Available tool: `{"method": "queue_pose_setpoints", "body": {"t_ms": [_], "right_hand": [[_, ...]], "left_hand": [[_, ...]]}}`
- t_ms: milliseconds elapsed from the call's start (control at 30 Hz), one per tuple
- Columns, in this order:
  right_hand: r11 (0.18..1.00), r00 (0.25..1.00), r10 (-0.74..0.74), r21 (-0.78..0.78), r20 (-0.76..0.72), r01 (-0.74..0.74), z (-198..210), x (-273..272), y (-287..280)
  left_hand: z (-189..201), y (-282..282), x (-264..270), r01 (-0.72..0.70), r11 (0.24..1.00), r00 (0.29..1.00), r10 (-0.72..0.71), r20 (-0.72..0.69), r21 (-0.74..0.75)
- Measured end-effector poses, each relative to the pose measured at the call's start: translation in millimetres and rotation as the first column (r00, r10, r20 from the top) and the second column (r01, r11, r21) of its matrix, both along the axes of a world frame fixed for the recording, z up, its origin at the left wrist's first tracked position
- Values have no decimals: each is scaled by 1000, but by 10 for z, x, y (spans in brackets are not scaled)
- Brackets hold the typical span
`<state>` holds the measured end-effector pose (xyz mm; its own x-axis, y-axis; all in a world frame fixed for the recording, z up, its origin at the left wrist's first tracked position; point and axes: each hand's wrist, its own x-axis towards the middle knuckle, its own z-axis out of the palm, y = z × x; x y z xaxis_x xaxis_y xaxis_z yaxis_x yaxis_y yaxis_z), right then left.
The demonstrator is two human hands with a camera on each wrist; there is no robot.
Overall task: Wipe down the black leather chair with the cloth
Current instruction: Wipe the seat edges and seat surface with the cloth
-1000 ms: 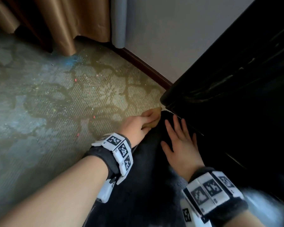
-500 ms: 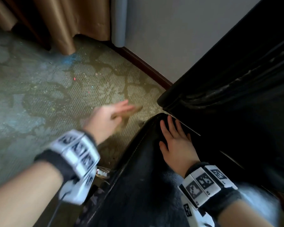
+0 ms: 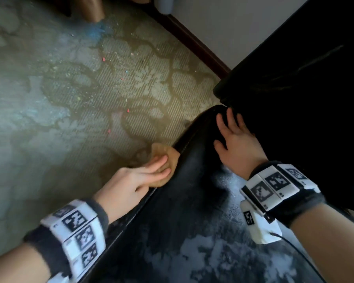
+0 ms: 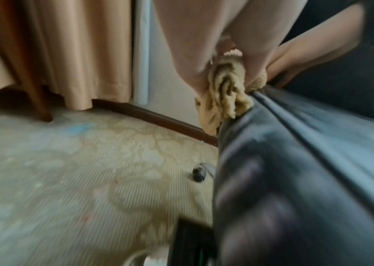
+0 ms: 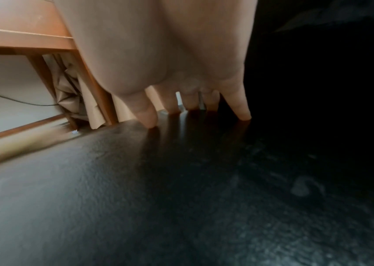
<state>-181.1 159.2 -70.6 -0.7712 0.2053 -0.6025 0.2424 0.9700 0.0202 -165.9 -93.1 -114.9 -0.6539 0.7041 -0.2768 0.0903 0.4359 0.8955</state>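
Note:
The black leather chair fills the right side, with its seat (image 3: 192, 211) below and its backrest (image 3: 294, 78) behind. My left hand (image 3: 161, 168) holds a tan cloth (image 3: 164, 152) against the seat's left side edge. In the left wrist view the cloth (image 4: 224, 90) is bunched between thumb and fingers, pressed on the seat's piped rim (image 4: 295, 162). My right hand (image 3: 233, 135) lies flat on the seat near the backrest with fingers spread and holds nothing. Its fingertips (image 5: 149, 122) touch the leather (image 5: 181, 180).
Patterned carpet (image 3: 70, 99) with small coloured specks spreads to the left. A dark baseboard (image 3: 198, 45) and a light wall run behind. A tan curtain (image 4: 67, 54), a wooden leg (image 4: 38, 90) and a grey pipe (image 4: 141, 54) stand beyond. A chair caster (image 4: 198, 173) sits under the seat.
Half a second ago my left hand was out over the carpet with the cloth. It has come back to the seat's left edge, nearer to me than before. The right hand stays on the seat.

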Motion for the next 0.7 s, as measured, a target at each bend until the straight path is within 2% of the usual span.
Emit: {"method": "queue_pose_setpoints", "body": {"t_ms": [167, 267, 367, 467, 567, 700], "right_hand": [[1000, 1000, 11, 11, -13, -10, -8, 8, -29], [999, 999, -44, -29, -31, 43, 17, 8, -71], [992, 991, -113, -64, -73, 108, 84, 93, -264], [991, 993, -82, -115, -82, 72, 80, 288, -586], [990, 994, -86, -121, -60, 78, 22, 388, -708], [990, 995, -81, -118, -56, 74, -9, 368, -654]], "left_hand": [[98, -634, 462, -14, 999, 992, 21, 127, -50], [184, -738, 350, -24, 993, 978, 47, 204, -113], [221, -592, -15, -143, 985, 983, 153, 101, -99], [168, -315, -258, -174, 980, 982, 180, 62, -97], [47, -130, -47, -101, 989, 991, 110, 75, -111], [2, -286, 412, -169, 983, 980, 176, 93, -77]]}}
